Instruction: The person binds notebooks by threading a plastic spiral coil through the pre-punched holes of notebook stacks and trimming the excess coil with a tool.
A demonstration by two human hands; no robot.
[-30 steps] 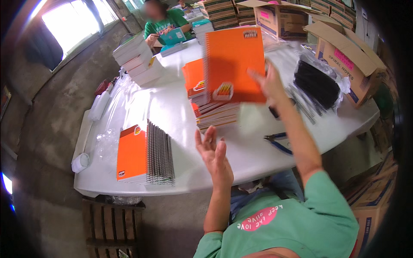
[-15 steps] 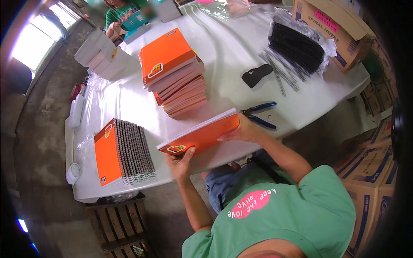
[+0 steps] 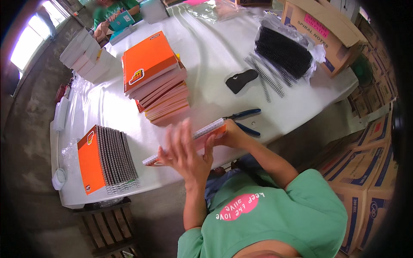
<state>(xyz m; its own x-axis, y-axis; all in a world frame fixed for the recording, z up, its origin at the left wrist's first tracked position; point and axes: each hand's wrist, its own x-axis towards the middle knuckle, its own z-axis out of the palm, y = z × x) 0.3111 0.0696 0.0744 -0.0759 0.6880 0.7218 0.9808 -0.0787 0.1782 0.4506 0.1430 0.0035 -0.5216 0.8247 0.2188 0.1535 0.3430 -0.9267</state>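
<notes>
An orange-covered notebook point(image 3: 209, 129) is tilted up at the table's near edge, its white page edges facing upward. My right hand point(image 3: 233, 135) grips its right end, thumb on the near face. My left hand point(image 3: 186, 152) is raised in front of the notebook with its fingers spread, slightly blurred, hiding the middle of the cover. Just beyond the right hand lie blue-handled pliers point(image 3: 247, 113). A tall stack of orange notebooks point(image 3: 148, 62) stands farther back. To the left is a pile of orange notebooks with wire spirals point(image 3: 92, 159).
Black spiral coils point(image 3: 282, 51) in plastic, loose coils point(image 3: 269, 77) and a black flat item point(image 3: 241, 81) lie right of centre. An open carton point(image 3: 297, 21) stands behind. Another person point(image 3: 114, 15) handles teal notebooks at the far left. Cartons point(image 3: 340, 180) are stacked at right; white-paged stacks point(image 3: 81, 53) stand left.
My left hand has let go of the notebook's left end and come up in front of the cover, fingers spread. The right hand keeps its grip. The whole view has shifted slightly.
</notes>
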